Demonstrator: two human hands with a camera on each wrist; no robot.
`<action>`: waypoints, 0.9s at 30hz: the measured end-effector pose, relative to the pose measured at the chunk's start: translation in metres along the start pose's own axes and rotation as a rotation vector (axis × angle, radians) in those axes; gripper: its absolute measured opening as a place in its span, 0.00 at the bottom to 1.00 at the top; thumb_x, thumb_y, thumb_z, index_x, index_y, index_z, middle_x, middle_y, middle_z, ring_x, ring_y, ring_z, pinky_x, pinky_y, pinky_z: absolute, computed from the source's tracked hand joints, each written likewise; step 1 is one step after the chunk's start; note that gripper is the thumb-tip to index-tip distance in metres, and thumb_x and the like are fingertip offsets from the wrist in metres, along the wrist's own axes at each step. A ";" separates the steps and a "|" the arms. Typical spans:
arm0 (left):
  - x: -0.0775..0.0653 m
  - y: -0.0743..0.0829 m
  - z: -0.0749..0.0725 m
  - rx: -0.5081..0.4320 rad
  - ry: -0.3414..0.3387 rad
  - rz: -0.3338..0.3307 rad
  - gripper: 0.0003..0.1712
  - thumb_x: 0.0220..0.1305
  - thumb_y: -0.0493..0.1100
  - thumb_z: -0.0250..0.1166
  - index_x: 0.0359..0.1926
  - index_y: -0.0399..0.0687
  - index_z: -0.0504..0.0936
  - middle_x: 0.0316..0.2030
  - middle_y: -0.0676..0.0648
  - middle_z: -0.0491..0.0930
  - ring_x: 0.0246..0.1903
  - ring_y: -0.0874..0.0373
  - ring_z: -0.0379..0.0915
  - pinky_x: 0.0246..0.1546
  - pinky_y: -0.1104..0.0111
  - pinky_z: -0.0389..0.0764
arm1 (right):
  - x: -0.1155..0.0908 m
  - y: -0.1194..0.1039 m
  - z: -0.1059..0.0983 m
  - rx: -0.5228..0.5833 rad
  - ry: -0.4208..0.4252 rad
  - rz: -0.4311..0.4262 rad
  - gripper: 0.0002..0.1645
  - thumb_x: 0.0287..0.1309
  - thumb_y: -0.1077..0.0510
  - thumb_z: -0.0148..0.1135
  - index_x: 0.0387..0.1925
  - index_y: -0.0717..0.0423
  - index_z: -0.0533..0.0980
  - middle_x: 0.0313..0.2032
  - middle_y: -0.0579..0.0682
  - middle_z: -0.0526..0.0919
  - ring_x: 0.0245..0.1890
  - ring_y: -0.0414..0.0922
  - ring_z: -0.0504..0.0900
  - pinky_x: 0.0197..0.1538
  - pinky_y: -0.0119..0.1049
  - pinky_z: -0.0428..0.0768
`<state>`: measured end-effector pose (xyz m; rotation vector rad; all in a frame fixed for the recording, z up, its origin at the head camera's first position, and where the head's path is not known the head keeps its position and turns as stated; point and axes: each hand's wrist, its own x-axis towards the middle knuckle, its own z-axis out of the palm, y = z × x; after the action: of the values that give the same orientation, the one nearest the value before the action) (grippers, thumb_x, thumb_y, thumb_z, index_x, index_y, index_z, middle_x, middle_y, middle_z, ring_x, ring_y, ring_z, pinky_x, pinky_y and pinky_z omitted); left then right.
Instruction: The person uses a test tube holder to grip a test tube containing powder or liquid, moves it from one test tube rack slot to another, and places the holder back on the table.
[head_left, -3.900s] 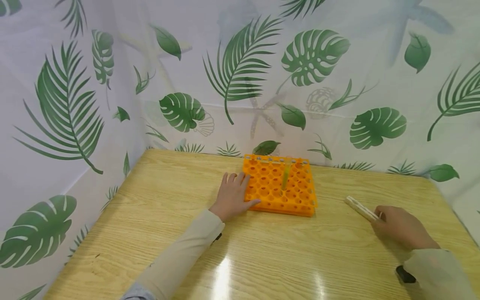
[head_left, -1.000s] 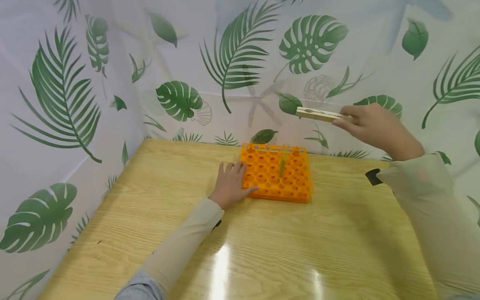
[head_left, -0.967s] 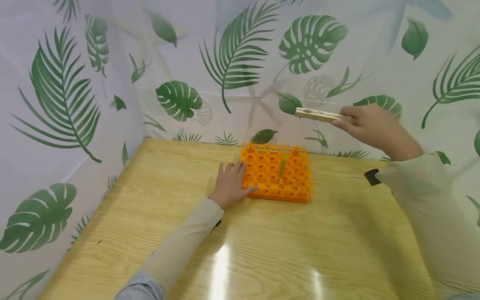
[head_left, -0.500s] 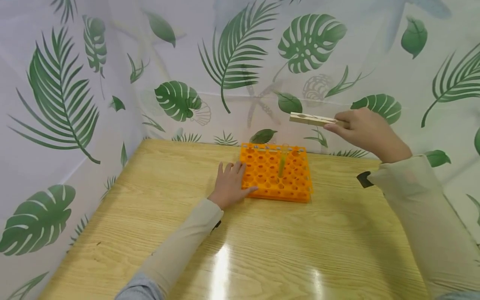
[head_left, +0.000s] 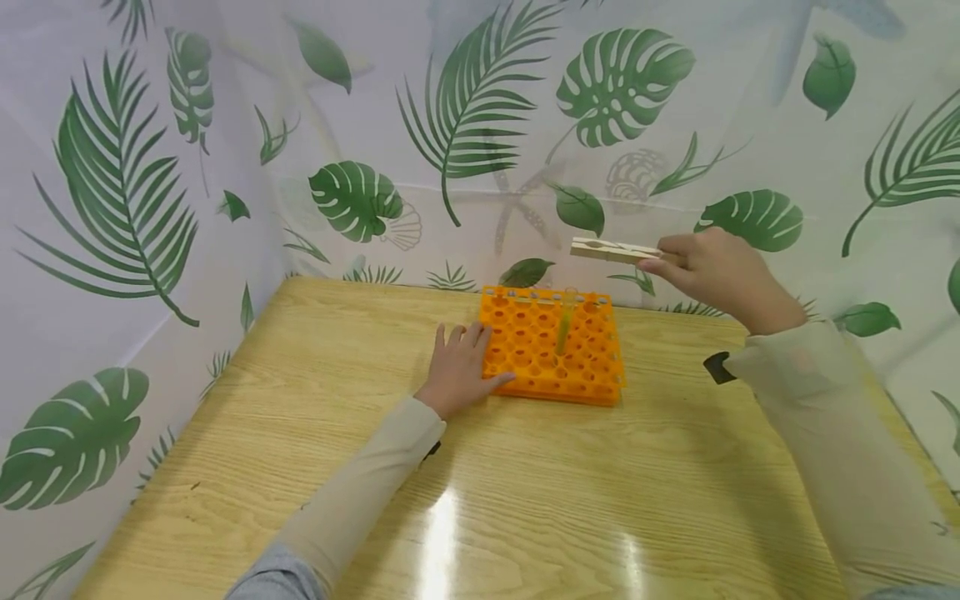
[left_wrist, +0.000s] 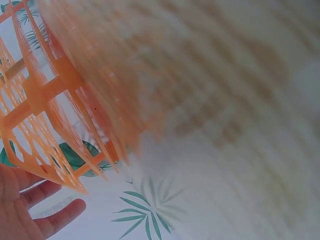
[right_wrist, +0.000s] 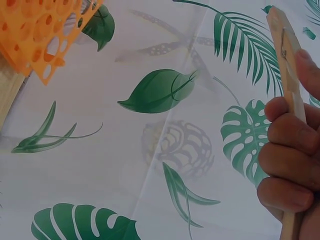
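Right hand point(head_left: 723, 273) around 1 wooden clamp point(head_left: 611, 252)

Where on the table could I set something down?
Bare tabletop lies left of the left sleeve and between it and the right sleeve, nearer than the orange rack. Crowded around the rack: tube, left hand, right hand holding a wooden clip.

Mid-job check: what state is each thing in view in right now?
Orange rack: standing on the table.
Test tube: standing in the orange rack, yellowish inside; whether capped, too small to tell.
Wooden clamp: raised, apart from the test tube; tips look closed.
Left grip: fingers spread, touching the orange rack.
Right grip: curled round the wooden clamp.
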<state>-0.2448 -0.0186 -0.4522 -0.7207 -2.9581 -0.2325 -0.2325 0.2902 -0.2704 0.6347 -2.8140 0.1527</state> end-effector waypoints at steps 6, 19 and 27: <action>-0.001 -0.001 0.001 0.001 0.001 0.001 0.48 0.60 0.73 0.48 0.69 0.46 0.59 0.67 0.45 0.61 0.63 0.43 0.59 0.67 0.42 0.48 | -0.001 -0.003 0.006 0.027 -0.028 0.031 0.27 0.65 0.42 0.52 0.17 0.53 0.59 0.13 0.44 0.54 0.14 0.40 0.53 0.24 0.34 0.58; 0.000 -0.001 -0.002 0.025 0.010 0.010 0.48 0.59 0.74 0.49 0.68 0.46 0.61 0.65 0.46 0.63 0.62 0.43 0.60 0.67 0.43 0.48 | -0.005 -0.002 0.016 0.024 -0.001 0.011 0.23 0.61 0.50 0.59 0.17 0.54 0.62 0.12 0.45 0.57 0.13 0.41 0.57 0.22 0.34 0.59; 0.006 -0.002 -0.008 0.131 0.003 0.050 0.49 0.56 0.76 0.50 0.65 0.45 0.65 0.59 0.46 0.66 0.56 0.46 0.63 0.65 0.50 0.57 | -0.006 -0.001 0.018 0.030 -0.011 0.025 0.24 0.62 0.46 0.57 0.17 0.53 0.63 0.12 0.45 0.57 0.13 0.41 0.57 0.22 0.33 0.58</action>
<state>-0.2505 -0.0194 -0.4438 -0.7753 -2.9143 -0.0362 -0.2310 0.2887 -0.2896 0.6084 -2.8365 0.1968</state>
